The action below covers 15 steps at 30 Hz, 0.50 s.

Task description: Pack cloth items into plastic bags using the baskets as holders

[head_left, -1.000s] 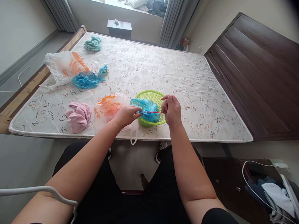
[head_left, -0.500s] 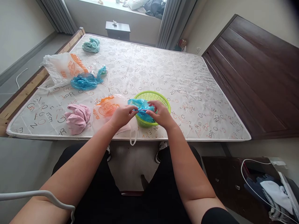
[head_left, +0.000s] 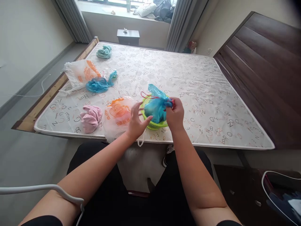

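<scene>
In my right hand [head_left: 175, 113] is the gathered, knotted neck of a blue plastic bag [head_left: 155, 110], with its red drawstring looping out to the left. The bag's body is over the green basket [head_left: 154, 126], and something dark shows through it; what that is I cannot make out. My left hand [head_left: 138, 121] is open at the basket's left side, fingers spread, holding nothing. Close to it on the left lies a white plastic bag with orange print [head_left: 117, 114]. Farther left is a crumpled pink towel [head_left: 91, 118].
Toward the back left of the mattress [head_left: 199, 84] lie another white printed bag [head_left: 80, 72], a second blue bag [head_left: 97, 84] and a folded green towel [head_left: 104, 52]. A wooden rail edges the left side, a dark headboard [head_left: 254, 69] the right. A grey cable [head_left: 35, 189] crosses my left arm.
My left hand has let go of the blue bag and opened. My right hand has lifted the bag's neck up and to the right. The view has shifted slightly.
</scene>
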Each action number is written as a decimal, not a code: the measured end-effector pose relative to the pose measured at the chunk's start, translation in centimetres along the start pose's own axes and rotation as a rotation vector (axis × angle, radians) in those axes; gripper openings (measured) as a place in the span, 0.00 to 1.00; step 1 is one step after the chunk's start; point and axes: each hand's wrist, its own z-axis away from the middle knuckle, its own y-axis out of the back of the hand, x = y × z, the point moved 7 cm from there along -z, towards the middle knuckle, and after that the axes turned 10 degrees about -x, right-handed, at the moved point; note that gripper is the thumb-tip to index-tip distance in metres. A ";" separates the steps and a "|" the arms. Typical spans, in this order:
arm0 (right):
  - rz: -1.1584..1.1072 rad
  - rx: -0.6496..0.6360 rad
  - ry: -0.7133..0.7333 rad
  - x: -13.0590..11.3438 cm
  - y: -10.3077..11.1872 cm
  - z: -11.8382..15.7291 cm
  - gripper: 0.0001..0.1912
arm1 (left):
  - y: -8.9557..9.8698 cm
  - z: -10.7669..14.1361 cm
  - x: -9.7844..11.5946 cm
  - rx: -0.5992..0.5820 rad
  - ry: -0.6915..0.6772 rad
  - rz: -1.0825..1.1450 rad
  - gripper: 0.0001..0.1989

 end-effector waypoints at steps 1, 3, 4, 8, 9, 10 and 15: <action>0.011 -0.024 0.060 -1.0 -0.9 0.3 0.09 | -0.8 0.3 -0.6 -0.044 0.091 0.172 0.38; 0.031 -0.170 0.215 -3.5 -3.6 1.2 0.11 | -1.9 0.8 -1.3 -0.064 0.246 0.489 0.33; 0.040 -0.253 0.285 -4.7 -5.1 1.9 0.13 | -1.9 0.8 -1.5 -0.037 0.300 0.615 0.29; 0.072 -0.478 0.479 -8.2 -8.7 4.8 0.17 | 0.2 0.4 -1.0 0.088 0.422 0.858 0.14; 0.076 -0.507 0.517 -8.8 -9.0 5.4 0.18 | 1.1 0.2 -0.7 0.087 0.443 0.863 0.11; 0.075 -0.526 0.550 -9.3 -9.0 5.9 0.20 | 2.2 0.0 -0.3 0.081 0.451 0.851 0.08; 0.040 -0.417 0.581 -9.9 -6.7 6.3 0.19 | 13.6 -2.1 2.9 0.287 0.255 0.654 0.07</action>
